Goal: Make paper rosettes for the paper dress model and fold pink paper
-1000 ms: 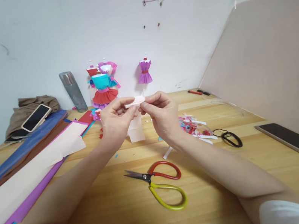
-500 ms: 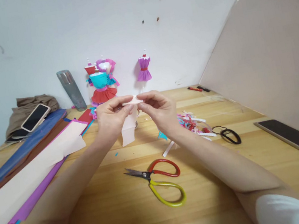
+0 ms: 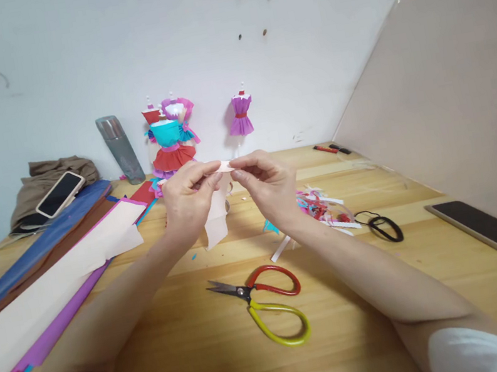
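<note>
Between my two hands is a pale pink strip of paper (image 3: pixel 217 220), pinched along its top edge, with the rest hanging down. My left hand (image 3: pixel 188 199) grips it from the left between thumb and fingers. From the right, my right hand (image 3: pixel 268 184) pinches the same edge, its fingertips close to the left ones. Below them on the wooden table lie scissors (image 3: pixel 242 291) with one red and one yellow handle, blades slightly apart and pointing left.
Coloured paper sheets (image 3: pixel 66 267) lie on the left, near a phone (image 3: pixel 60 194) on brown cloth. Small dress forms in paper dresses (image 3: pixel 168 137) and a bottle (image 3: pixel 121 150) stand by the wall. Paper scraps (image 3: pixel 321 205), a black hair tie (image 3: pixel 385 230) and a dark tablet-like slab (image 3: pixel 490 237) lie right.
Both hands stay nearly in place, the fingertips a little closer together. The hanging end of the strip has swung slightly. The whole view has shifted very slightly.
</note>
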Available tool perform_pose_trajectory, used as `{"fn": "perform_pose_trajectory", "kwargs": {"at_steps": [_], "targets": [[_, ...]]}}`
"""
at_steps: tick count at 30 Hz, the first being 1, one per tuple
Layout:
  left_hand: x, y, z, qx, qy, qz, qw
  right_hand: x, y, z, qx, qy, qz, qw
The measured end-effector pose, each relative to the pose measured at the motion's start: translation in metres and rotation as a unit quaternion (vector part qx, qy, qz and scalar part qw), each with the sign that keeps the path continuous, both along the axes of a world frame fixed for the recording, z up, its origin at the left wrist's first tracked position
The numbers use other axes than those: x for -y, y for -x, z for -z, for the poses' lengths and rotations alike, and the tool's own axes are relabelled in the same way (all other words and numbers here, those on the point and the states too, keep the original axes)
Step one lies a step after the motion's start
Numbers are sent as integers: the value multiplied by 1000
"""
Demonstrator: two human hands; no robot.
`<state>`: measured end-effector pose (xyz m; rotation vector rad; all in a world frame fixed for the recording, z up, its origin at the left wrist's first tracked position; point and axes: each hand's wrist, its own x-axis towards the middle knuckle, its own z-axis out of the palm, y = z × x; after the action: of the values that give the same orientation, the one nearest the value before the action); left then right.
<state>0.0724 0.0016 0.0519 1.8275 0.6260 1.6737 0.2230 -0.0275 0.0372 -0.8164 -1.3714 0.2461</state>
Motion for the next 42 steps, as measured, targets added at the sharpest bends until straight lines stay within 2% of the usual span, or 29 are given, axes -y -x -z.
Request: {"fn": "perform_pose_trajectory", "kwargs": {"at_steps": [5, 9, 12, 17, 20, 25, 36, 42], "targets": [[-2, 1, 1, -20, -26, -7, 999, 0, -1, 2, 9, 12, 10, 1000], [-3, 1, 1, -22, -18, -5, 1000, -2, -1, 2, 16, 8, 12, 1000], [-1, -1, -2, -10, 35, 8, 999, -2, -1, 2, 18, 8, 17, 1000], [4, -4, -11, 14, 169, 38, 985, -2, 1, 2, 21, 5, 26, 999], [6, -3, -15, 20, 198, 53, 979, -1, 1, 1, 22, 1, 27, 999], [6, -1, -15, 27, 199, 64, 978, 0, 1, 0, 24, 6, 35, 999], [9, -10, -1, 26, 160, 52, 985, -2, -3, 1, 19, 46, 66, 997], [11, -11, 3, 25, 181, 42, 982, 0, -2, 4, 34, 54, 70, 995]]}}
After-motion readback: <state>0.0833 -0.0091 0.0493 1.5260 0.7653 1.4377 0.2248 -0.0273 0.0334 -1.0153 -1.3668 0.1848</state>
